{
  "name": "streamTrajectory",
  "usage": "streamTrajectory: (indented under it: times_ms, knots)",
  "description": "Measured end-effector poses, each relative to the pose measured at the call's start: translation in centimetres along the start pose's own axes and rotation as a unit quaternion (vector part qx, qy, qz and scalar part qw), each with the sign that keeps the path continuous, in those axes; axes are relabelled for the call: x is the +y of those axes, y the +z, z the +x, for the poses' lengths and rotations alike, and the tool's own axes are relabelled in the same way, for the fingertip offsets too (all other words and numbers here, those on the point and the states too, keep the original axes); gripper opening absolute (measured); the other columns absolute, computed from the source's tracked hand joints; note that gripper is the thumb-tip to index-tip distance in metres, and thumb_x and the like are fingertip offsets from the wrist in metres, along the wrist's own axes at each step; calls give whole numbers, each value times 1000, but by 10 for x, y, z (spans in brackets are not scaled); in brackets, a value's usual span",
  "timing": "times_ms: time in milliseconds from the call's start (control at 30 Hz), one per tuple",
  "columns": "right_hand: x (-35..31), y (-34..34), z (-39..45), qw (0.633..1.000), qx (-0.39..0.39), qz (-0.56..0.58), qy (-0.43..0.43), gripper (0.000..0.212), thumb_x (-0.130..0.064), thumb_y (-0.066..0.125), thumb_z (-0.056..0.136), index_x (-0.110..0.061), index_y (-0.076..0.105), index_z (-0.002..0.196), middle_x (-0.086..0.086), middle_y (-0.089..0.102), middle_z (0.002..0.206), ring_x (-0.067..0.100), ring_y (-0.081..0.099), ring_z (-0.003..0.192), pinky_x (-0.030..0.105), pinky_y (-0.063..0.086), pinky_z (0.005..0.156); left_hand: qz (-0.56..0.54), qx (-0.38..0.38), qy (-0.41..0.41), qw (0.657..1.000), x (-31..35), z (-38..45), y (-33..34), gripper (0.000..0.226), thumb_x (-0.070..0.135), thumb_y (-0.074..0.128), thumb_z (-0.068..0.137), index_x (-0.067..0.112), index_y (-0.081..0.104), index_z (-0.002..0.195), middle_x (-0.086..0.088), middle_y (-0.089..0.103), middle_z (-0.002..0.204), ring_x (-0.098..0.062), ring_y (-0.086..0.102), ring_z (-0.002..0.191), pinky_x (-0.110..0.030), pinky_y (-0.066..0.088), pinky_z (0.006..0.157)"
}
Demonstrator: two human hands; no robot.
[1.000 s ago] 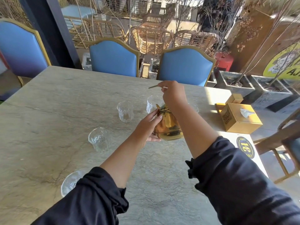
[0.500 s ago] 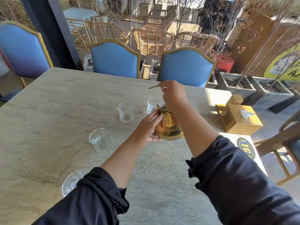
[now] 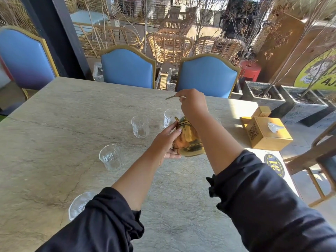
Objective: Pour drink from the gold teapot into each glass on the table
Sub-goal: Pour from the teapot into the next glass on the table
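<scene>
The gold teapot (image 3: 188,141) stands on the marble table (image 3: 54,115) near its middle. My left hand (image 3: 166,142) cups the pot's left side. Above the pot, my right hand (image 3: 193,104) is closed on its thin gold handle, whose tip pokes out to the left. Several clear glasses stand around: one (image 3: 140,126) left of the pot, one (image 3: 170,117) behind it and partly hidden, one (image 3: 111,157) nearer left, and one (image 3: 78,204) at the near left half covered by my sleeve.
A wooden tissue box (image 3: 267,135) sits at the table's right edge, with a round numbered sticker (image 3: 273,163) near it. Blue chairs (image 3: 207,75) line the far side, another (image 3: 25,57) at left. A wooden chair (image 3: 318,157) stands right.
Both hands and the teapot stay where they were. The view only shifts slightly.
</scene>
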State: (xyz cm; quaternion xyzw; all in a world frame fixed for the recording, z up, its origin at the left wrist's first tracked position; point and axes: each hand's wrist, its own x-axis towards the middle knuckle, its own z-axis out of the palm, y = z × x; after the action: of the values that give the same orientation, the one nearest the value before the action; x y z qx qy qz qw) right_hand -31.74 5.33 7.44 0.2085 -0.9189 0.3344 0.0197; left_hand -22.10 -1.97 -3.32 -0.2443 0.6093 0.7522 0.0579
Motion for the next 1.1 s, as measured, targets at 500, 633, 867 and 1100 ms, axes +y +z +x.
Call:
streamTrajectory:
  times_ms: [500, 633, 867, 1100]
  knots:
    - [25, 5, -39, 986, 52, 137, 81, 45, 11, 43, 89, -20, 64, 115, 11, 65, 118, 2, 53, 62, 5, 33, 34, 102, -15, 53, 993, -13, -4, -6, 56, 47, 62, 93, 55, 38, 143, 1, 48, 146, -24, 56, 124, -43, 61, 80]
    - [30, 13, -51, 982, 57, 151, 102, 40, 1, 42, 94, -27, 62, 114, 11, 65, 113, 12, 52, 58, 14, 38, 40, 122, -4, 72, 990, -22, -9, -11, 57, 47, 62, 92, 57, 38, 142, -7, 52, 140, -25, 57, 124, -48, 60, 86]
    - [17, 19, -57, 983, 28, 173, 52, 33, -8, 45, 96, -31, 63, 111, 13, 65, 106, 7, 46, 47, 5, 30, 31, 105, 35, 103, 989, -35, -25, -29, 71, 66, 69, 77, 62, 34, 140, 10, 34, 157, -18, 49, 129, -35, 59, 79]
    - [-14, 35, -50, 987, -39, 154, -1, 34, -4, 45, 95, -27, 65, 111, 5, 64, 122, 2, 54, 65, 2, 36, 36, 81, 89, 117, 986, -40, -40, -49, 69, 61, 68, 82, 52, 38, 143, 13, 53, 129, 7, 65, 93, -28, 62, 68]
